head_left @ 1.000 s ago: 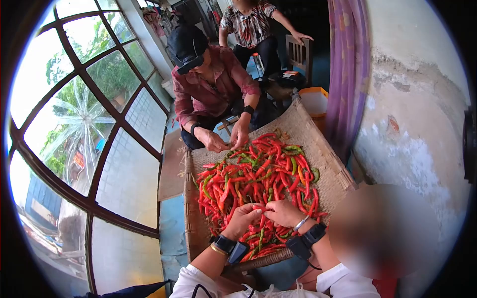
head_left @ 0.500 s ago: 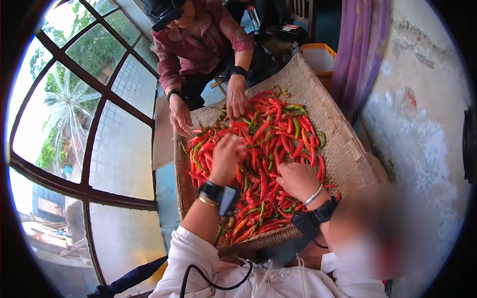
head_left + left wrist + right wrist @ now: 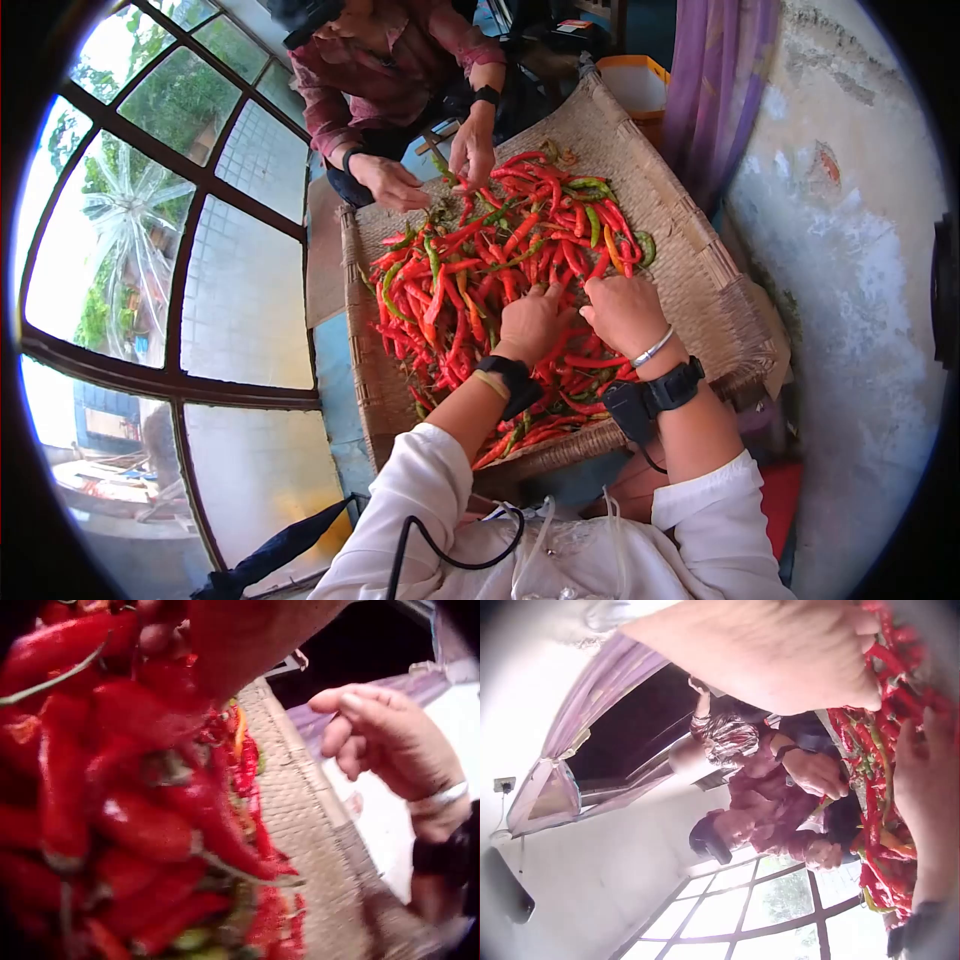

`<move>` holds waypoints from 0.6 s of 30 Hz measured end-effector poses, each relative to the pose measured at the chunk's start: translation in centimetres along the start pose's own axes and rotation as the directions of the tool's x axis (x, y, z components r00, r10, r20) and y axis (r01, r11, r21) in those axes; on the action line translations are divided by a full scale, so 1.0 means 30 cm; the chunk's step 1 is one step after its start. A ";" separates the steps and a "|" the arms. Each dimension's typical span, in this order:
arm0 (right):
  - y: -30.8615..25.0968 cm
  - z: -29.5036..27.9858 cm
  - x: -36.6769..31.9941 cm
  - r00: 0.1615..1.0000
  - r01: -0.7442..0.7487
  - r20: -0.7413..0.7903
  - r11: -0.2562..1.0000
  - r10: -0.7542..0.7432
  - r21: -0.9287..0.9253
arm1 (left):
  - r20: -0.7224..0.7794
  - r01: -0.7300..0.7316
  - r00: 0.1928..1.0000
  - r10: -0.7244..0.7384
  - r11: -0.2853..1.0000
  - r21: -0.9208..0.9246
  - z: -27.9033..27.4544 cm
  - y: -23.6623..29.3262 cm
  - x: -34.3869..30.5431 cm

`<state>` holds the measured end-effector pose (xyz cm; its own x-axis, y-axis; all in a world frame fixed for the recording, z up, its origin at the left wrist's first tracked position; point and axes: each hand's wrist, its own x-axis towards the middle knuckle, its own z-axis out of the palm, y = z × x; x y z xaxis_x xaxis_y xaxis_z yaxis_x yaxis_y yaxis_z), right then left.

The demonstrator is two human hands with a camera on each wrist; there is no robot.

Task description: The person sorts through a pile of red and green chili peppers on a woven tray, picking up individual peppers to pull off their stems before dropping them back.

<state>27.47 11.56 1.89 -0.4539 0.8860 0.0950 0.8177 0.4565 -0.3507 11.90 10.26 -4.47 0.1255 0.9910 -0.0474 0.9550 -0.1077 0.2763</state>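
A heap of red chili peppers (image 3: 455, 330), with a few green and orange ones among them, lies on a woven tray (image 3: 680, 255). My left hand (image 3: 532, 325) reaches down into the middle of the heap, and its fingertips touch red peppers in the left wrist view. In the right wrist view its fingers look fairly straight. Just to the right, my right hand (image 3: 628, 315) hovers over the heap's right side. From the left wrist view, the right hand (image 3: 382, 731) shows loosely bent fingers with nothing between them.
Across the tray another person (image 3: 390, 80) works at the far edge, both hands over the peppers. A paned window (image 3: 245, 290) with one cracked pane stands on the left. To the right are a purple curtain (image 3: 715, 100), a yellow-rimmed bucket (image 3: 635, 85) and a worn wall (image 3: 850, 260).
My hands were together at a red pepper, then parted. The left went to the upper left of the heap and came back to its middle; the right moved right. The other person's hands drew closer together.
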 end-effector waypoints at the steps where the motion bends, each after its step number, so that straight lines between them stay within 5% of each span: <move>1: -0.004 -0.001 -0.003 1.000 0.011 0.006 1.000 -0.011 -0.013 | 0.027 0.019 0.999 -0.020 0.999 0.049 0.006 0.012 0.007; 3: -0.005 -0.004 -0.002 1.000 0.022 -0.001 0.999 -0.022 -0.026 | 0.043 0.038 0.998 -0.040 0.999 0.038 0.024 0.015 0.014; 7: 0.003 0.007 -0.006 1.000 0.010 0.013 1.000 -0.010 -0.008 | -0.197 -0.032 0.980 0.002 0.988 -0.149 0.059 -0.002 0.001; 8: 0.009 0.007 -0.005 1.000 -0.008 0.026 1.000 0.009 -0.010 | -0.145 0.048 0.983 -0.111 0.924 -0.380 0.041 -0.002 -0.003; 10: 0.011 0.004 -0.008 0.999 -0.024 0.037 1.000 0.024 -0.004 | -0.004 0.162 0.962 -0.274 0.580 -0.798 0.025 -0.002 0.006; 11: 0.009 0.004 -0.010 0.998 -0.034 0.054 0.999 0.034 0.005 | -0.004 0.158 0.963 -0.268 0.580 -0.799 0.019 -0.005 0.002; 13: 0.000 0.002 -0.007 0.998 -0.049 0.047 0.998 0.047 0.031 | 0.319 0.334 0.911 -0.261 0.014 -0.942 -0.062 0.011 -0.033; 15: -0.013 0.011 -0.003 0.997 -0.058 0.054 0.996 0.054 0.063 | 0.361 0.357 0.891 -0.274 -0.067 -0.932 -0.116 0.044 -0.076; 18: -0.014 0.023 0.012 0.991 -0.125 0.075 0.973 0.113 0.194 | 0.467 0.461 0.884 0.007 -0.175 -0.870 -0.152 0.058 -0.126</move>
<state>26.71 11.61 1.42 -0.3840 0.9232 -0.0149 0.7838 0.3173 -0.5339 11.87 6.69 0.57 0.2435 0.8381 -0.4882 -0.3432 0.5452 0.7648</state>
